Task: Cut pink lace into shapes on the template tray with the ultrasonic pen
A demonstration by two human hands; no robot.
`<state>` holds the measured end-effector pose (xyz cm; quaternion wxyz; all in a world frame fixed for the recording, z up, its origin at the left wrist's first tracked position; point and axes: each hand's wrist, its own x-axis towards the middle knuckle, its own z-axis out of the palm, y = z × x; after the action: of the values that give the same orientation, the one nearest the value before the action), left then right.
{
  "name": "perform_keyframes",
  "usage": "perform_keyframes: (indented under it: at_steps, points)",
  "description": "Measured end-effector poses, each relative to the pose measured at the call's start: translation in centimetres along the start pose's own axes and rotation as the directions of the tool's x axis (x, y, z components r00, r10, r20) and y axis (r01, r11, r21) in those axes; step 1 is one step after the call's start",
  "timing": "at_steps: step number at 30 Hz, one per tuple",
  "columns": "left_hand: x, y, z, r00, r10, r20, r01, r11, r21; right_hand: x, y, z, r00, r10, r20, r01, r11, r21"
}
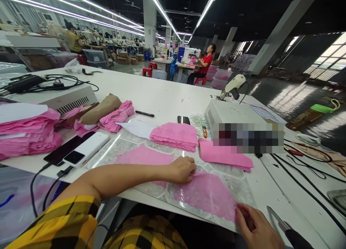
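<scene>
A thin pink fabric piece (207,195) lies spread over a glossy patterned mat (243,186) at the table's front edge. My left hand (183,169) reaches across from the left, its fingers pinched together at the fabric's upper left edge. At the lower right corner, my right hand (256,223) has thumb and forefinger closed on the fabric. Another pink piece (146,156) rests flat on the mat, partly covered by my left forearm. Just beyond stand a thick stack of pink fabric pieces (174,135) and a smooth folded pink stack (224,155).
Left are a white power bank (86,150), a dark phone (69,148) and a fabric pile (27,133). Orange-handled thread snips (204,132) lie by tangled thread. A knife-like blade tool (286,229) lies beside my right hand, near black cables (302,187). A co-worker (205,65) sits farther back.
</scene>
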<state>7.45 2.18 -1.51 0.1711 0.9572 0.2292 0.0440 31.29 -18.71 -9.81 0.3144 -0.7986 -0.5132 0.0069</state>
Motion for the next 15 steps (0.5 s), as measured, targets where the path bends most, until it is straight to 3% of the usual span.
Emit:
perform_keyframes:
  at_steps: [6,8,11,15]
  points:
    - [-1.2,-0.5,-1.4,0.995,-0.044,-0.090,0.047,0.998,0.035,-0.6,-2.1,-0.3,0.995,-0.062,-0.083,0.055,0.995,-0.081]
    - [-2.4,-0.8,-1.2,0.992,0.082,-0.098,-0.076,0.995,0.060,-0.7,-2.8,-0.2,0.985,-0.120,-0.122,0.107,0.988,-0.107]
    - [-4.4,-1.2,0.1,0.953,0.297,-0.060,-0.287,0.949,0.130,-0.7,-3.1,-0.1,0.968,-0.222,-0.113,0.210,0.971,-0.112]
    - [-6.0,-1.7,1.8,0.966,0.258,-0.010,-0.252,0.949,0.187,-0.4,-2.8,-0.3,0.966,-0.247,-0.082,0.236,0.964,-0.124]
